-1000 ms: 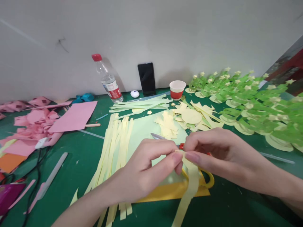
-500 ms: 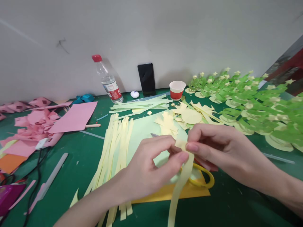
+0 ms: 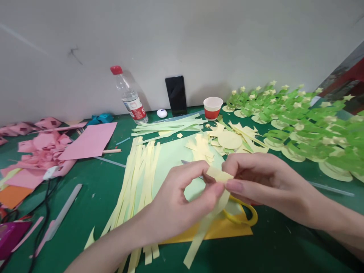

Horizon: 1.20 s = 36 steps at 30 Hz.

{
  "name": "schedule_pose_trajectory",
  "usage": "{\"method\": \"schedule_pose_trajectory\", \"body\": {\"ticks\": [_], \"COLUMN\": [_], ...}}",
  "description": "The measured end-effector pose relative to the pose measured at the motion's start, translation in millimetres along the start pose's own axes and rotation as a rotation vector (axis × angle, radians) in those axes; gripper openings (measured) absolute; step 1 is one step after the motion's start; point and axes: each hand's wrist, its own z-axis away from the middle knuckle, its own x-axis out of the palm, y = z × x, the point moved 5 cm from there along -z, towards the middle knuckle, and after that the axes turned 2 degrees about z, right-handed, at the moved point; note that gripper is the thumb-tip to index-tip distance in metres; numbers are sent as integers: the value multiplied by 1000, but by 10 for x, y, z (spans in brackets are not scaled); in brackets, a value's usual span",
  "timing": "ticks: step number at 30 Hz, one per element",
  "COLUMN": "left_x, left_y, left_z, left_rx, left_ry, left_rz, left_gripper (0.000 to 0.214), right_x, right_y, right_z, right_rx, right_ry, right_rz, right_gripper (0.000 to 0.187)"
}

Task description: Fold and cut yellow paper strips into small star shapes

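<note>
Both my hands pinch one pale yellow paper strip (image 3: 212,212) just above the green table (image 3: 96,185). My left hand (image 3: 182,201) grips it between thumb and fingers from the left. My right hand (image 3: 257,182) holds its folded top end (image 3: 218,175) from the right. The strip's free tail hangs down and to the left toward the table's near edge. Under my hands lie yellow-handled scissors (image 3: 244,212) on an orange sheet (image 3: 218,230).
Several loose yellow strips (image 3: 139,170) lie left of my hands on a light green sheet (image 3: 176,155). Paper scraps (image 3: 227,140), green paper trees (image 3: 301,117), a paper cup (image 3: 213,107), a phone (image 3: 176,95), a water bottle (image 3: 129,94) and pink paper (image 3: 88,140) fill the rest.
The strip's top end has been folded over and raised slightly. Its hanging tail has swung from straight down to the left.
</note>
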Motion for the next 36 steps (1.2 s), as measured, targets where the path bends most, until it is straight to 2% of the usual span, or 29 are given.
{"method": "schedule_pose_trajectory", "body": {"ticks": [8, 15, 20, 23, 28, 36], "left_x": [31, 37, 50, 47, 74, 124], "left_y": [54, 22, 17, 42, 68, -4], "left_z": [30, 55, 27, 11, 3, 1], "left_rx": [96, 114, 65, 74, 85, 5], "left_ry": [-34, -51, -99, -80, -105, -201], "left_rz": [-9, 7, 23, 30, 59, 102], "left_gripper": [22, 28, 27, 25, 24, 23], "right_x": [45, 83, 95, 79, 38, 52], "right_y": [110, 69, 75, 59, -43, -54], "right_z": [61, 61, 34, 21, 7, -16], "right_rx": [236, 203, 172, 109, -54, -113], "right_ry": [-70, -76, -47, -13, 36, -14], "right_rz": [-239, -313, -316, -247, 74, 266], "right_gripper": [35, 29, 31, 29, 33, 33]}}
